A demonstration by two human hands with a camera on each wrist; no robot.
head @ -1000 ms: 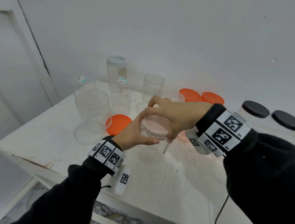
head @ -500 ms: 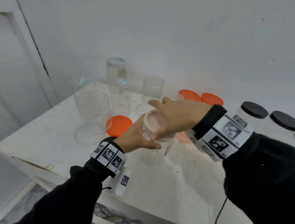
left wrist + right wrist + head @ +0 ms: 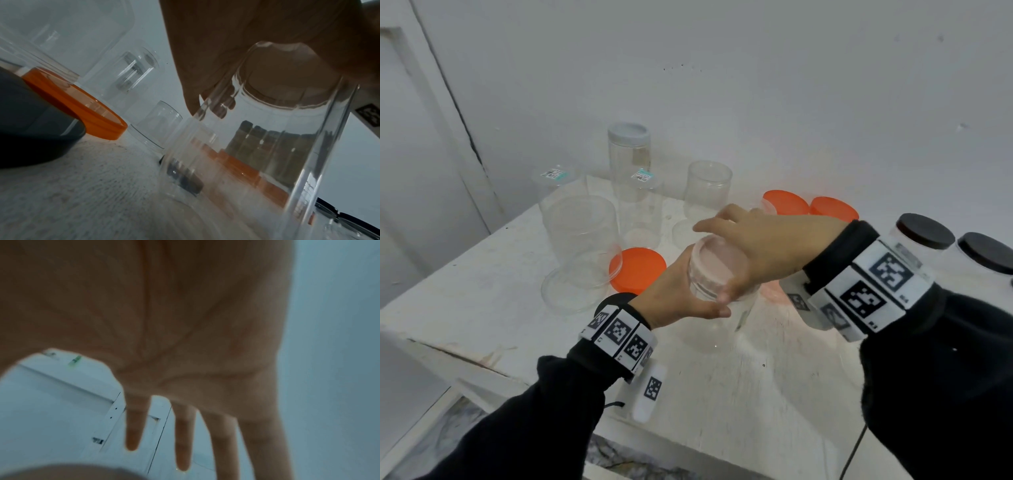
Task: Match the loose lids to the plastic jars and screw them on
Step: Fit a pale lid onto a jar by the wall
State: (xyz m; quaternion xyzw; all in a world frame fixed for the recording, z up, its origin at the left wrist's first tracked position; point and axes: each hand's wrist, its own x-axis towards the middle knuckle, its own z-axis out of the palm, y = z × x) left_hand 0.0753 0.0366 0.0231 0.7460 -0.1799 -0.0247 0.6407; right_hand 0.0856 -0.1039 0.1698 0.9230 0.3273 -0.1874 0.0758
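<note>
— Holding anything in your hands right now?

— Yes. Your left hand (image 3: 681, 294) wraps the clear jar (image 3: 717, 308) from the left, thumb curled across its near side, keeping it upright on the table (image 3: 482, 298). Your right hand (image 3: 760, 246) comes over from the right and sits on the pale lid (image 3: 717, 258) on top of the jar, thumb against the lid's near rim.

— Are the right fingers clamped round that lid?

— Hard to say. The right wrist view is blurred and shows the fingers (image 3: 182, 443) stretched out fairly straight, so they may only be pressing the lid rather than gripping it.

— What lies around you?

— A loose orange lid (image 3: 638, 269) lies flat just to the left of your left hand, touching a wide open jar (image 3: 582, 240). Two black-lidded jars (image 3: 924, 233) stand beyond your right wrist, and two orange-lidded ones (image 3: 786, 202) behind your right hand.
</note>
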